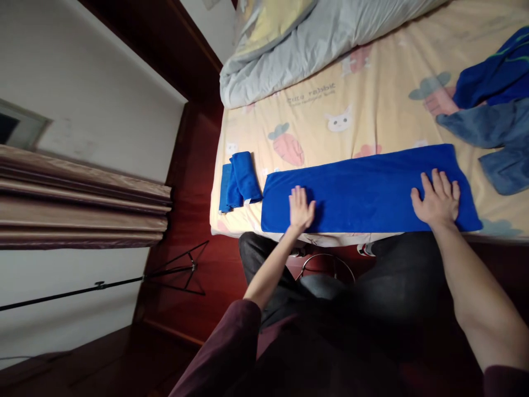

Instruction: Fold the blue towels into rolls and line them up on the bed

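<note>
A bright blue towel [363, 187], folded into a long strip, lies along the near edge of the bed [372, 105]. My left hand [300, 209] rests flat on its left end, fingers spread. My right hand [437, 199] presses flat on its right end, fingers apart. Neither hand grips anything. A smaller folded blue towel [241, 179] sits just left of the strip, at the bed's corner.
A heap of blue cloths [494, 110] lies at the bed's right side. A grey quilt [297, 49] is bunched at the far end. The sheet has carrot and rabbit prints. Brown curtains [82, 209] and a black stand [173, 273] are to the left on the red wooden floor.
</note>
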The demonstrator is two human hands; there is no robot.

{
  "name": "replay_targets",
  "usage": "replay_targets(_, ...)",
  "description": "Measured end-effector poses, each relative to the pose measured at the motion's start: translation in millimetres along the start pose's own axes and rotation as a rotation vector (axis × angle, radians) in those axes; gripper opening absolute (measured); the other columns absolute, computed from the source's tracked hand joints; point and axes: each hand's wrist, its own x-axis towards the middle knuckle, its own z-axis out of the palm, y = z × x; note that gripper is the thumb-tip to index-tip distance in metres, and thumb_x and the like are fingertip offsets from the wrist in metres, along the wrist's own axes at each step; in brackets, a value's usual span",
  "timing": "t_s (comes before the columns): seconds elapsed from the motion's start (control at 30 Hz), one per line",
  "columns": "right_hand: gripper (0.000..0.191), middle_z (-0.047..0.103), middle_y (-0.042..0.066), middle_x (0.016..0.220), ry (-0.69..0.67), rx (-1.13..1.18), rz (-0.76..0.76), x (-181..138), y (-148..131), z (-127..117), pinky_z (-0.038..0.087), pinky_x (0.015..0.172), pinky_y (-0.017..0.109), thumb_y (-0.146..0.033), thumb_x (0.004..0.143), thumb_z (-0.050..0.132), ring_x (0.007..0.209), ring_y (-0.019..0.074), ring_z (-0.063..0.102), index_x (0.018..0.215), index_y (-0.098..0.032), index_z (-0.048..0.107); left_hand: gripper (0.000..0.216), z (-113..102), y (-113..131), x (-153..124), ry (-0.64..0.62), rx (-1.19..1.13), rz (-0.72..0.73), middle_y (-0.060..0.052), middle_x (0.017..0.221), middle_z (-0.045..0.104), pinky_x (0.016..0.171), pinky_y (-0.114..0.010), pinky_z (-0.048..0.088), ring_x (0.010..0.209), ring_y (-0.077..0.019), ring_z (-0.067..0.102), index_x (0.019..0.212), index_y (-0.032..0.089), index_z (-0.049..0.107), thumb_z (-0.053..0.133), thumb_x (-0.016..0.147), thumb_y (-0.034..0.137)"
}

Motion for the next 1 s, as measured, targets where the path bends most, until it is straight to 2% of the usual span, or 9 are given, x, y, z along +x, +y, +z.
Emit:
replay_targets(0.07,0.074,0.012,0.007,0.185,0.006,0.031,0.003,1,0,1,0.009,0.134,0.048,-0.043,0.107,0.023,0.173,0.0179,0.008,0.175,-0.016,0.034,0.081,26,65,-7,-0.011,-0.076,0.206,-0.018,0.182,0.005,0.143,-0.055,0.005,0.170,-0.0308,-0.011,0.176,0.009,0.028,0.033,0.113,0.061)
replay_targets(0.2,0.077,0.017,0.008,0.184,0.019,0.065,0.019,4,3,6,0.011,0.133,0.051,-0.043,0.103,0.026,0.173,0.0175,0.010,0.175,-0.018,0.035,0.071,65,195,-16,0.024,-0.124,0.590,0.000,0.185,0.001,0.141,-0.062,0.005,0.170,-0.0293,-0.015,0.178,0.026,0.027,0.030,0.114,0.059)
replay_targets(0.27,0.077,0.019,0.008,0.183,0.032,0.072,0.025,5,5,9,0.014,0.131,0.055,-0.044,0.102,0.026,0.172,0.0167,0.012,0.175,-0.022,0.033,0.065,71,225,-9,0.029,-0.115,0.626,0.004,0.185,0.003,0.141,-0.062,0.008,0.170,-0.0287,-0.013,0.176,0.033,0.030,0.033,0.115,0.052)
replay_targets(0.3,0.077,0.019,0.008,0.183,0.044,0.070,0.021,5,6,10,0.015,0.131,0.055,-0.044,0.102,0.025,0.172,0.0168,0.013,0.175,-0.023,0.033,0.063,72,227,-2,0.019,-0.090,0.615,0.005,0.185,0.006,0.140,-0.063,0.009,0.171,-0.0295,-0.011,0.176,0.034,0.032,0.036,0.114,0.050)
replay_targets(0.37,0.077,0.019,0.007,0.184,0.069,0.043,0.001,5,9,13,0.015,0.132,0.053,-0.046,0.103,0.020,0.172,0.0185,0.015,0.174,-0.021,0.035,0.062,68,208,15,-0.028,-0.018,0.574,0.003,0.185,0.013,0.139,-0.067,0.010,0.172,-0.0329,-0.007,0.173,0.034,0.038,0.042,0.113,0.049)
replay_targets(0.47,0.077,0.018,0.006,0.184,0.084,-0.031,-0.029,4,10,15,0.016,0.134,0.050,-0.047,0.106,0.015,0.172,0.0194,0.015,0.174,-0.017,0.036,0.064,55,145,45,-0.090,0.051,0.548,-0.004,0.184,0.023,0.139,-0.068,0.008,0.173,-0.0366,0.003,0.171,0.029,0.045,0.046,0.111,0.052)
replay_targets(0.6,0.070,0.020,0.005,0.184,0.084,-0.148,-0.033,1,10,12,0.023,0.133,0.052,-0.039,0.109,0.025,0.171,0.0152,0.014,0.176,-0.022,0.032,0.066,33,69,74,-0.060,0.052,0.454,-0.005,0.183,0.024,0.138,-0.069,0.007,0.172,-0.0391,0.008,0.170,0.028,0.046,0.046,0.110,0.056)
replay_targets(0.7,0.069,0.021,0.005,0.184,0.078,-0.186,-0.032,0,10,10,0.025,0.134,0.049,-0.032,0.109,0.027,0.171,0.0138,0.014,0.177,-0.021,0.032,0.068,15,28,82,-0.056,0.074,0.329,-0.004,0.184,0.021,0.138,-0.068,0.008,0.172,-0.0388,0.008,0.172,0.028,0.043,0.044,0.110,0.056)
replay_targets(1.0,0.072,0.016,0.005,0.185,0.031,-0.050,0.001,2,7,7,0.019,0.134,0.051,-0.039,0.107,0.024,0.172,0.0158,0.010,0.177,-0.022,0.031,0.071,-31,-75,90,-0.060,0.074,0.076,-0.002,0.185,0.017,0.140,-0.061,0.003,0.173,-0.0345,0.004,0.174,0.024,0.037,0.040,0.110,0.055)
